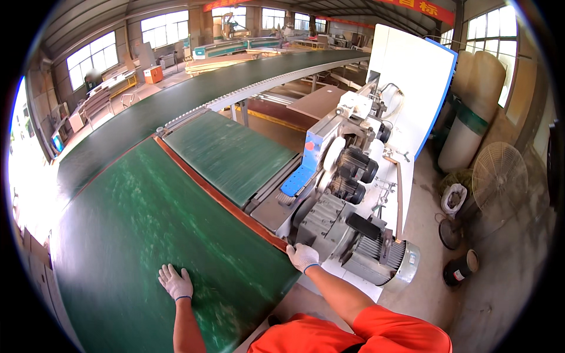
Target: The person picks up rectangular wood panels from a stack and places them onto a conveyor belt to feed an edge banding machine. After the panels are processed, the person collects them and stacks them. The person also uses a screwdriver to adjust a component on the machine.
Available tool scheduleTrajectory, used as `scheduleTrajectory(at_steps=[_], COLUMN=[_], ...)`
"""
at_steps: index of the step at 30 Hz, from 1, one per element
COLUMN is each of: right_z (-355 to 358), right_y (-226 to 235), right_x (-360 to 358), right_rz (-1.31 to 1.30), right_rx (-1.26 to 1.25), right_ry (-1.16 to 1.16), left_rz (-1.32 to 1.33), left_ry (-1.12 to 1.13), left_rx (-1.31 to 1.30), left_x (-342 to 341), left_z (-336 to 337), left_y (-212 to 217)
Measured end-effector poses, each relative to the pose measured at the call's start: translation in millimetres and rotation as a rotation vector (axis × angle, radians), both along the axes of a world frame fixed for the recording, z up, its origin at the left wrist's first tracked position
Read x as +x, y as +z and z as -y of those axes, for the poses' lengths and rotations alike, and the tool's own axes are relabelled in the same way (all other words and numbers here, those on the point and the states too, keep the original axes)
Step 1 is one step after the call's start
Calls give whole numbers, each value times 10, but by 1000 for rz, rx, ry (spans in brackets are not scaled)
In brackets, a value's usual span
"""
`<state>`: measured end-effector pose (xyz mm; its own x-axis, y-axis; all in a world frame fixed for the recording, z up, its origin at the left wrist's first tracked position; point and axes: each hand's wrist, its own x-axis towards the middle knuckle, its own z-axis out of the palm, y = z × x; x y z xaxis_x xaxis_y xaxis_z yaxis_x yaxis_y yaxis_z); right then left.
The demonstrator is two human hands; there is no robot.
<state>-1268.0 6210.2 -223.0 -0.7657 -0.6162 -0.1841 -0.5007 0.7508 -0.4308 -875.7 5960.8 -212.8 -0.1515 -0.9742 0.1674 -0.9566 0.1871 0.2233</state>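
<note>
My left hand (176, 282), in a white glove, lies flat on the wide green conveyor belt (135, 217) with its fingers spread. A long, narrow reddish-brown strip (218, 193) runs along the belt's far right edge. At the near end of that strip is my gloved right hand (303, 257), its fingers curled round it; part of the grip is hidden. Just beyond this hand stands a machine with a grey gear motor (379, 256), smaller black motors (356, 165) and a blue guard plate (298, 180).
A shorter green belt (229, 154) lies beyond the strip. Behind it a dark curved conveyor (247, 73) sweeps across the hall. A white machine panel (406, 76) rises at the right. On the floor there stand a fan (500, 176) and a black bucket (461, 267).
</note>
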Motion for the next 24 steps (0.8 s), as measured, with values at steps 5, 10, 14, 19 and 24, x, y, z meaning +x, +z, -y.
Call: scheduleTrajectory(at_steps=[5,10,14,19,24], right_z=[-27,-45,-54,-59,-53], right_y=[-34,-61,-81,-51,-77], right_x=[21,38,44,67,51], right_rz=[-24,-64,-68,-61,-81], right_rx=[-44,-96,-108,-111,-119], right_ry=[-19,-55,-67,-72,-64], left_rz=[-23,-34,-47,-45,-51], left_ry=[-44,-57,-66,-66,-75], left_rx=[-40,-34,-39,-41,-45], left_x=[19,-23,-41,-39,-65], left_z=[43,19,14,45,60], left_y=[-81,-75,-82,-94,-112])
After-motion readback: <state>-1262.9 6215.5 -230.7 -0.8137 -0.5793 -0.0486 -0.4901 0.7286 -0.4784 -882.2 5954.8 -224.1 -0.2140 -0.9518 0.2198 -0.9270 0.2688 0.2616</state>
